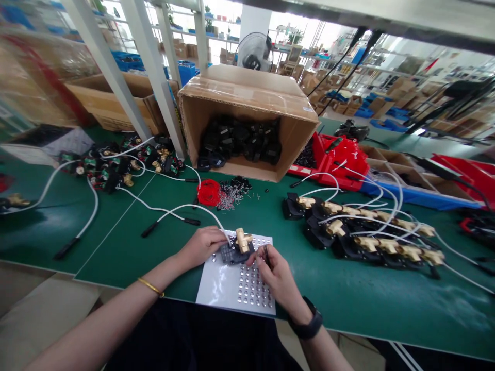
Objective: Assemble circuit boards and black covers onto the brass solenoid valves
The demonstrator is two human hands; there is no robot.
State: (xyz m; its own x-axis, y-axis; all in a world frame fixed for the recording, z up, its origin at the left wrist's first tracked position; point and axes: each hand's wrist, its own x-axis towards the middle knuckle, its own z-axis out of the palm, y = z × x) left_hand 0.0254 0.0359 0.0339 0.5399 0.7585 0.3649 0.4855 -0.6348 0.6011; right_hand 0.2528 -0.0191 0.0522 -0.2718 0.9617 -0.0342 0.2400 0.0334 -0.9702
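A black plastic housing [231, 253] with a brass tee fitting [243, 240] on top and a white cable rests on a white sheet [216, 288]. Rows of small clear round dots [253, 291] cover the sheet's right part. My left hand [204, 246] is closed on the housing's left edge. At the housing's right side, my right hand [277, 275] has its fingers pinched around a thin dark tool [266, 253], whose kind is unclear. Its fingertips are close to the housing's corner; whether they touch it I cannot tell.
Finished-looking black units with brass tees [371, 245] line the right. Behind the sheet lie loose screws [231, 196] and a red ring-shaped bundle [209, 192]. A cardboard box [247, 93] of black parts stands at the back. Cabled assemblies [112, 167] crowd the left; red bins [340, 159] stand right.
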